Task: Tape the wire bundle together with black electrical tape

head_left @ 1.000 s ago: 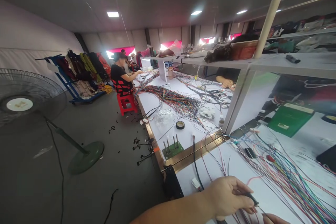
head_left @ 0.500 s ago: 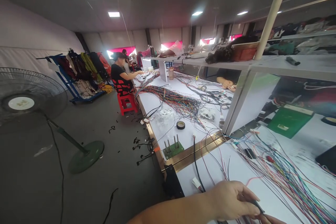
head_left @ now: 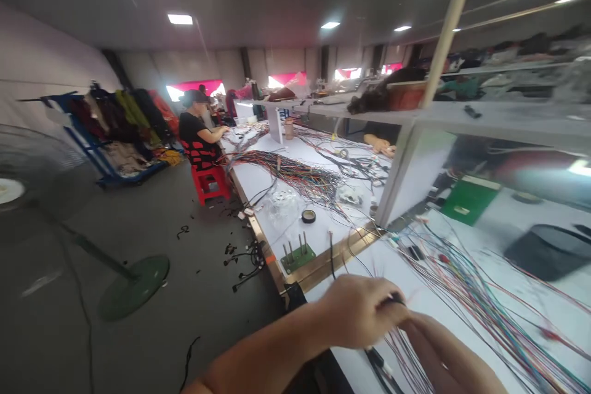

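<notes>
My left hand (head_left: 357, 314) is closed over the near end of the white bench (head_left: 369, 265), its fingers curled round a small black part (head_left: 393, 300) from which thin wires hang. My right hand (head_left: 409, 323) meets it from the lower right. Its fingers are hidden behind the left hand and smeared by motion, and only the forearm shows. A long fan of coloured wires (head_left: 480, 308) lies on the bench just right of both hands. Dark wire ends (head_left: 383, 366) trail below them.
A green jig with metal pins (head_left: 298, 255), a tape roll (head_left: 308, 216) and a brass strip (head_left: 344, 252) lie beyond my hands. A shelf post (head_left: 397, 178) rises behind. A standing fan (head_left: 132, 286) is on the floor at left. Another person sits on a red stool (head_left: 209, 180).
The view has swung right and down with blur. My left hand rose and moved left with the black part. My right forearm has come up into view to meet it.
</notes>
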Motion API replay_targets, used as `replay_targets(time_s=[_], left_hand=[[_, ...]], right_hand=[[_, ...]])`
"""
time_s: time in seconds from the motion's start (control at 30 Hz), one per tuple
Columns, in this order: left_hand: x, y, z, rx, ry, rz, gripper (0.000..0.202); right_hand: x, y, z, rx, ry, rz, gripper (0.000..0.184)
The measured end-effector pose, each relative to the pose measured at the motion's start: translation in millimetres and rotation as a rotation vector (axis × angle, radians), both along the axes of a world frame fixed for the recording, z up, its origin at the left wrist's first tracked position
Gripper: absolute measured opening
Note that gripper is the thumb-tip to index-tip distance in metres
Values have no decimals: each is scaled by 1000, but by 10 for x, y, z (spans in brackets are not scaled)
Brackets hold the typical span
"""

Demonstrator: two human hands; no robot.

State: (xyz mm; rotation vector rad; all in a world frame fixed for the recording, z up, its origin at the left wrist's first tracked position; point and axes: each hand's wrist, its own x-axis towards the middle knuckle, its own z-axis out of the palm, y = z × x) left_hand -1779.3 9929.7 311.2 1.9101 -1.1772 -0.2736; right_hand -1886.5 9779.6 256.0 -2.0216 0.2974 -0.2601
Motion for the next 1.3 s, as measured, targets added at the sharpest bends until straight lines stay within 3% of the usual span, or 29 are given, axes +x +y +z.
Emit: replay_targets(time_s=[0.1,0.17,0.27,0.33,0.4,0.53,0.6,0.7,0.8,0.9,1.07,1.3], left_hand=[[105,165,106,-94,371,17,25],[199,221,91,-154,593,38,25],[275,258,0,-204,895,21,25],[265,277,-65,-223,979,35,22],[236,293,-108,-251,954,60,20],[207,303,-80,-271,844,99,22],[199,302,-33,-310,881,106,21],[157,299,-20,-354,1021,17,22],[80,298,-116,-291,1078,-40,32],[15,310,-217,-232,980,-16,27],[-39,319,-182,-148,762,-45,20],[-133,326,-66,-59,770,-80,15]], right_hand=[[-12,309,295,270,163,120,51],[-7,436,373,322,193,134,54],[-17,499,355,66,156,62,45],[-23,502,327,-145,128,37,36],[-11,505,328,-240,103,34,30],[58,522,422,-167,61,20,27],[80,521,472,-130,46,17,26],[72,489,495,-66,12,7,23],[18,436,453,22,4,27,25],[-65,391,400,143,31,87,30],[-220,360,379,373,18,233,30],[-413,369,394,301,11,171,27]])
